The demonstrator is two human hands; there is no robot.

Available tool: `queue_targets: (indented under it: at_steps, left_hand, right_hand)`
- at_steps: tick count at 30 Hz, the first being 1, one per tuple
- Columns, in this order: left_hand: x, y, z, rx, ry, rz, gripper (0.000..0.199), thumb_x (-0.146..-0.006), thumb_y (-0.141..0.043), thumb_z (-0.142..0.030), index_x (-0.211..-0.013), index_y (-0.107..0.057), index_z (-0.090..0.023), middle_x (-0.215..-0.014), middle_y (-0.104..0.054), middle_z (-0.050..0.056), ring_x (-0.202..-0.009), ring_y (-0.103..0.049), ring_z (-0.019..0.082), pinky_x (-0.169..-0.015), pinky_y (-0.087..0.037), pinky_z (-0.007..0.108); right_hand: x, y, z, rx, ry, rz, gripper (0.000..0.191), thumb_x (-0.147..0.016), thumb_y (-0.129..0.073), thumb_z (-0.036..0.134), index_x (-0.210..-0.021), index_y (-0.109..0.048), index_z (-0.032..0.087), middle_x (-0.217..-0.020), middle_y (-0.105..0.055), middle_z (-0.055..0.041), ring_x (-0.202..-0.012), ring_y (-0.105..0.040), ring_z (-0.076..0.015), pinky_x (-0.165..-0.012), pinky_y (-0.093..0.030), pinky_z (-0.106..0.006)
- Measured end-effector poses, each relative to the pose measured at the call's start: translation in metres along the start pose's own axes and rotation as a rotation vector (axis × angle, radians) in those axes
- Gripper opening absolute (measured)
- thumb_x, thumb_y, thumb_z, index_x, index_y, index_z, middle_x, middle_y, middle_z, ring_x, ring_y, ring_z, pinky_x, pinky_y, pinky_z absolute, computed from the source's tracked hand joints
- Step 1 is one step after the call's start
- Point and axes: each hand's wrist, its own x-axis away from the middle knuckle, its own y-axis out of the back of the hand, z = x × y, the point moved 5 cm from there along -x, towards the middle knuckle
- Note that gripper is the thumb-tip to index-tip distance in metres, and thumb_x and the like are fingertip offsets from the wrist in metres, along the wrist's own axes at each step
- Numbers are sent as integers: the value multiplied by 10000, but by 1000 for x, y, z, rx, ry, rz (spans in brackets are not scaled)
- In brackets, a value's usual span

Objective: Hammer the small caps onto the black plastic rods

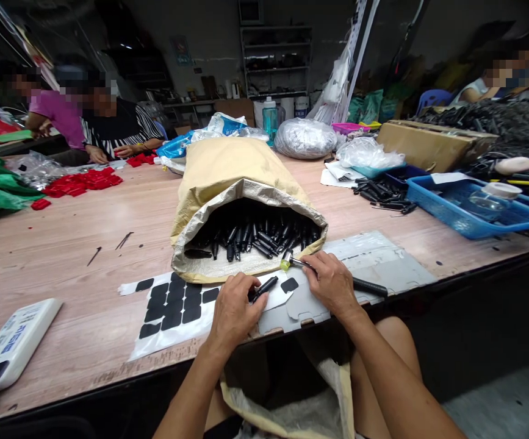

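Observation:
My left hand (235,310) pinches a short black tubular part (265,288) just above the table's front edge. In my right hand (332,281) is a small hammer (370,287), gripped round its shaft, with its yellow-tipped head pointing left and its black handle to the right. Beyond both hands lies a yellow woven sack (241,161), its mouth facing me and full of similar black parts (264,235). A white sheet of black square stickers (172,305) extends left from my left hand, partly under the sack. Beneath my hands is a grey board (383,259).
A white scale-like device (14,344) sits at the left. On the right are a blue tray (465,222) and loose black parts (383,195). A second sack (291,408) hangs open below the table edge. Two people sit at far left beside red pieces (83,182).

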Motion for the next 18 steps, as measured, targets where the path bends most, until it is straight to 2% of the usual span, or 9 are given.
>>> queue_targets:
  at_steps: [7,11,15,18]
  left_hand:
    - [-7,-11,9,165,18,-18,96,-803,-711,-237,-893,-681,-229,-872,-640,13,-851,-591,203,-799,-460,346]
    - [-7,-11,12,201,32,-17,102,-784,-717,-224,-885,-701,-225,-841,-636,8,-820,-590,192,-786,-459,335]
    - [-7,-9,11,216,40,-24,82,-778,-703,-211,-859,-704,-215,-816,-626,6,-799,-587,181,-767,-457,317]
    - [-7,-10,13,232,60,-21,84,-773,-693,-208,-857,-697,-209,-812,-618,5,-787,-583,174,-754,-458,303]
  right_hand:
    - [-2,-2,2,32,50,18,225,-957,-557,257,-1141,-686,274,-974,-651,-38,-922,-536,-210,-811,-389,-308]
    - [-3,2,5,31,81,4,261,-976,-522,223,-1170,-690,265,-959,-669,-43,-913,-553,-206,-817,-403,-309]
    - [2,17,18,-105,77,-66,339,-1004,-452,202,-1272,-649,265,-1016,-690,-48,-969,-597,-199,-864,-443,-301]
    - [8,26,33,-294,65,-59,359,-1017,-421,223,-1309,-624,273,-1079,-693,-52,-1017,-625,-189,-896,-482,-298]
